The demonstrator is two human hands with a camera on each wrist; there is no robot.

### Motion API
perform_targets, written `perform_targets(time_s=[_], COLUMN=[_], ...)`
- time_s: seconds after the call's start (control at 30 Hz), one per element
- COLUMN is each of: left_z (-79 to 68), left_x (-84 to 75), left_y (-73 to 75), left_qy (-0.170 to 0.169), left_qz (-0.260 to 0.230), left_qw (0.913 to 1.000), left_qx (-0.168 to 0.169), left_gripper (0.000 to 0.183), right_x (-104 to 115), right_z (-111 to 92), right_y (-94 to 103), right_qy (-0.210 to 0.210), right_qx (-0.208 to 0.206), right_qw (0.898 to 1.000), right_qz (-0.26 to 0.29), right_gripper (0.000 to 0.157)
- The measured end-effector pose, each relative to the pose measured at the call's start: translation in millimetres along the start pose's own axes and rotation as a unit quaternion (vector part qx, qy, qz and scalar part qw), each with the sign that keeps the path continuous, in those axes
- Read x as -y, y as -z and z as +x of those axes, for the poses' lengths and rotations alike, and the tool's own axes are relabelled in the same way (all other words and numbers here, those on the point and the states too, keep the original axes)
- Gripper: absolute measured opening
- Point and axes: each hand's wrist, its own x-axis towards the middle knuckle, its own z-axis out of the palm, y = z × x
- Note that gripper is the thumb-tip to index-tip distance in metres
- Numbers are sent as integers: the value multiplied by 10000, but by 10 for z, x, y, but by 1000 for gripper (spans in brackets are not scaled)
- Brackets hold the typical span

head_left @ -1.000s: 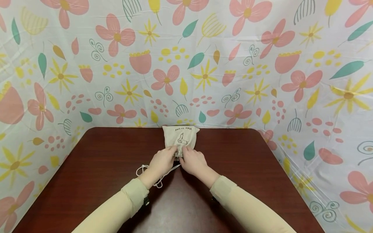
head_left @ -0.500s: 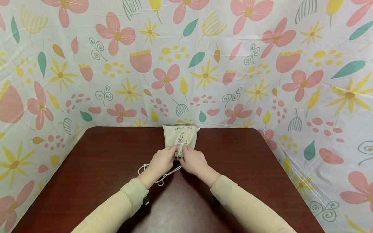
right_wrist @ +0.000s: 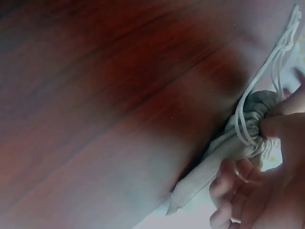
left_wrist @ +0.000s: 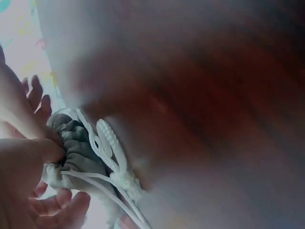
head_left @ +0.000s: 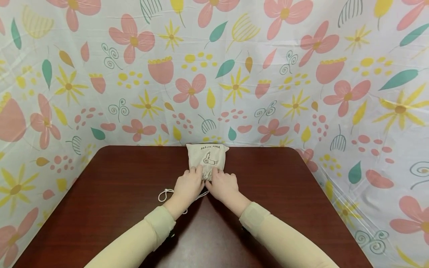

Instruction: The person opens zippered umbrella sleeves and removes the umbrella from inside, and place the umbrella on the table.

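Note:
A cream drawstring bag [head_left: 212,152], printed with a hair dryer and the words "Hair Dryer", lies at the far middle of the table, its gathered mouth toward me. My left hand [head_left: 189,186] grips the mouth from the left, and my right hand [head_left: 223,185] from the right. Both thumbs press at the puckered opening [left_wrist: 81,148] in the left wrist view, with curled fingers around the bag's sides. White cord [head_left: 165,194] trails from the mouth and passes partly beneath my left hand. In the right wrist view the doubled cord [right_wrist: 257,78] stretches away over the table. The bag's contents are hidden.
The dark red-brown wooden table [head_left: 127,178] has rounded far corners. Right behind its back edge hangs a floral cloth [head_left: 214,93], which also runs along both sides. The bag's far end reaches the table's back edge.
My left hand has turned and shifted slightly right and forward at the bag's mouth, covering more of the cord. The right hand and the bag have barely moved.

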Motion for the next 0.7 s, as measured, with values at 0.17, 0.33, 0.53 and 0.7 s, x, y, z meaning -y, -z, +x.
perform_targets(time_s=[0.17, 0.33, 0.53, 0.7], left_z=[-15, -35, -23, -11], left_x=[-52, -86, -106, -133], left_y=[0, 13, 45, 117], left_qy=[252, 368, 372, 348], left_qz=[424, 550, 411, 286], left_qw=[9988, 9977, 9945, 9917], left_qx=[78, 154, 889, 1207], left_gripper=[36, 32, 20, 8], right_x=[25, 44, 47, 54], right_z=[27, 25, 4, -5], right_y=[-22, -13, 9, 24], right_qy=[-225, -343, -257, -156], right_qx=[178, 373, 433, 534], right_qw=[9994, 9986, 9986, 9980], right_qz=[-205, -153, -165, -313], right_gripper=[52, 59, 53, 52])
